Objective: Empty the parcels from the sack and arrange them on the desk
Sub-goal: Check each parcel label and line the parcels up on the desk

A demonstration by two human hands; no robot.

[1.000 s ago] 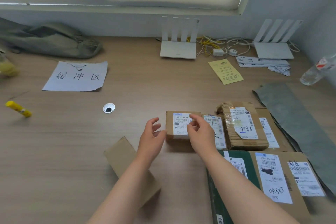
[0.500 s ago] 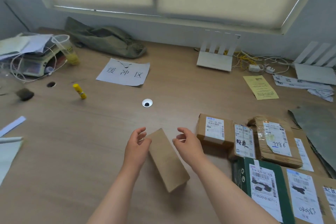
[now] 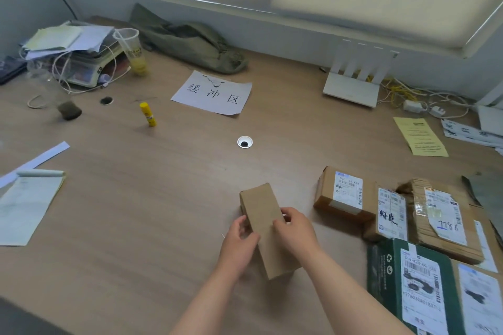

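A plain brown cardboard parcel [image 3: 262, 215], long and unlabelled on top, lies on the wooden desk [image 3: 163, 212] in front of me. My left hand [image 3: 238, 246] grips its left side and my right hand [image 3: 295, 230] grips its right side. To the right lie arranged parcels: a small labelled box [image 3: 343, 194], a flat labelled parcel [image 3: 390, 213], a taped box marked 7786 [image 3: 438, 215] and a dark green box [image 3: 411, 280]. A green sack [image 3: 190, 41] lies slumped at the back by the wall.
A paper sign [image 3: 215, 94] lies mid-desk, with a yellow glue stick [image 3: 147, 114] and a cable hole [image 3: 244, 142] nearby. Papers, a scale and a plastic cup [image 3: 133, 50] crowd the back left. A white router [image 3: 353, 76], cables and a yellow leaflet [image 3: 420, 136] sit at the back right.
Both hands left the small labelled box, moved left to the plain parcel and closed on its sides. My view swung left.
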